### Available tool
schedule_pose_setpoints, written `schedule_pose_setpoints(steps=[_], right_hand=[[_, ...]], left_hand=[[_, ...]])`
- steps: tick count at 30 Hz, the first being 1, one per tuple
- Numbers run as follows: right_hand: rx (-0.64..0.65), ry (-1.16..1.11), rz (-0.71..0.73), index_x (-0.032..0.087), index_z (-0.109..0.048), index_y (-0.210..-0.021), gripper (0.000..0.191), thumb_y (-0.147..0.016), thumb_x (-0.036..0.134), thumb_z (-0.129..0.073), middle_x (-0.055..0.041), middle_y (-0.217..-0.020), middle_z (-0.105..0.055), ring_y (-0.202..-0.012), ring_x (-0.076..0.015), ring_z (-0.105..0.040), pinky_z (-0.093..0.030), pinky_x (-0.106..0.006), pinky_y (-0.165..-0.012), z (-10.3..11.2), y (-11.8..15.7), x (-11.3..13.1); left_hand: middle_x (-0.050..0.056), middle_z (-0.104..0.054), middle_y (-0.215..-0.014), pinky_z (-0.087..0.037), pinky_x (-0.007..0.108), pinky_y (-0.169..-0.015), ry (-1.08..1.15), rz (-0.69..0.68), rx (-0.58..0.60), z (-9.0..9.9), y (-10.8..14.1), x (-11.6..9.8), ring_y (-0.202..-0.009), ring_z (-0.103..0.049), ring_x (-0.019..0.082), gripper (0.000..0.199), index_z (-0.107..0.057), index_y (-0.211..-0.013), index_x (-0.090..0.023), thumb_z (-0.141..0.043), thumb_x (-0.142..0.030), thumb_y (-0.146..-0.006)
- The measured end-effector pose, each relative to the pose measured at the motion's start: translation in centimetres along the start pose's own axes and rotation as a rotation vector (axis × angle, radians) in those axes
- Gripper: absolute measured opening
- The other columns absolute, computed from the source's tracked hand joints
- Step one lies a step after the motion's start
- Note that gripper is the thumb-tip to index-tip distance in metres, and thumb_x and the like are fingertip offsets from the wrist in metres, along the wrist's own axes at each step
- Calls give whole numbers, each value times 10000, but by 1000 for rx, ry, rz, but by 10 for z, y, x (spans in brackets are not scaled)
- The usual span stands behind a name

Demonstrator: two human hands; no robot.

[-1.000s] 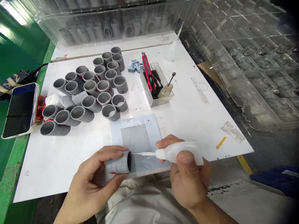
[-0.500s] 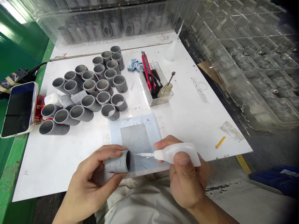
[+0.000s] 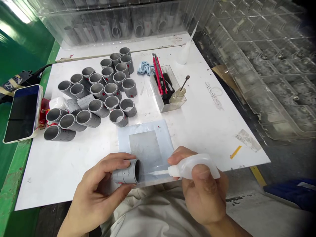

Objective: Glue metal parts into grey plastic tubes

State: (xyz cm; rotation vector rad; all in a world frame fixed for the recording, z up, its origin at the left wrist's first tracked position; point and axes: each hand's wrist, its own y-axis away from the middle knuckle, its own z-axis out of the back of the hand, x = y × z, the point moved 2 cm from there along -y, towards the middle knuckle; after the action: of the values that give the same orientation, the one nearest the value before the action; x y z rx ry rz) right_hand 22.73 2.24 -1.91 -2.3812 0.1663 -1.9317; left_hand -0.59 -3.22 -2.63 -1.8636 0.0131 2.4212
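My left hand [image 3: 98, 191] grips a grey tube [image 3: 125, 171] lying on its side, thumb below and fingers above, its open end facing right. Closed round a white squeeze bottle [image 3: 195, 166] is my right hand [image 3: 207, 191]. The bottle's thin nozzle points left, a short gap away from the tube's open end. Beneath and beyond both hands lies a pale blue sheet [image 3: 164, 131] with a grey rectangle [image 3: 145, 144] on it.
Several grey tubes [image 3: 97, 90] stand or lean at the left, beside a phone [image 3: 22, 113]. A clear box [image 3: 168, 107] holds red-handled tools and a small jar [image 3: 177, 96]. Another white bottle [image 3: 183, 54] stands behind. Clear trays [image 3: 278, 62] lie at the right.
My right hand and the bottle have moved right and slightly down, so the nozzle is farther from the tube. My left hand still holds the tube. The view has shifted slightly.
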Motion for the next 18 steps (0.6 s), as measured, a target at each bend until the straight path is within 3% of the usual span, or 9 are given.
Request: schedule_pose_setpoints(steps=[6, 10, 13, 18], right_hand=[[-162, -62, -30, 309, -882, -868, 320, -1001, 528, -689, -59, -822, -812, -560, -223, -642, -505, -397, -460, -4, -2, -3], [-145, -21, -10, 316, -888, -868, 292, -1020, 475, -695, -72, -828, -824, -651, -259, -717, -552, -402, -495, -5, -2, -2], [-118, 3, -14, 332, -890, -907, 284, -1032, 474, -678, -85, -860, -831, -668, -268, -731, -586, -416, -504, -5, -1, -2], [-91, -49, -31, 325, -897, -971, 262, -1046, 445, -675, -79, -917, -829, -668, -237, -726, -602, -396, -531, -3, 2, -6]], left_hand=[[51, -701, -1398, -625, 274, -918, -9, -61, -15, 3, -1, 0, -1316, -662, 241, 553, -737, -1306, -369, -832, 5, -910], [47, -719, -1425, -613, 346, -1033, 10, -40, 8, 6, -1, -3, -1365, -668, 274, 391, -761, -1159, -344, -779, -13, -953], [40, -780, -1355, -629, 347, -965, -6, -5, 7, 7, -1, -4, -1301, -729, 282, 299, -743, -1028, -323, -727, -27, -986], [22, -800, -1327, -631, 293, -885, -23, -8, 14, 6, 1, -6, -1283, -744, 264, 291, -736, -1027, -334, -768, -51, -965]])
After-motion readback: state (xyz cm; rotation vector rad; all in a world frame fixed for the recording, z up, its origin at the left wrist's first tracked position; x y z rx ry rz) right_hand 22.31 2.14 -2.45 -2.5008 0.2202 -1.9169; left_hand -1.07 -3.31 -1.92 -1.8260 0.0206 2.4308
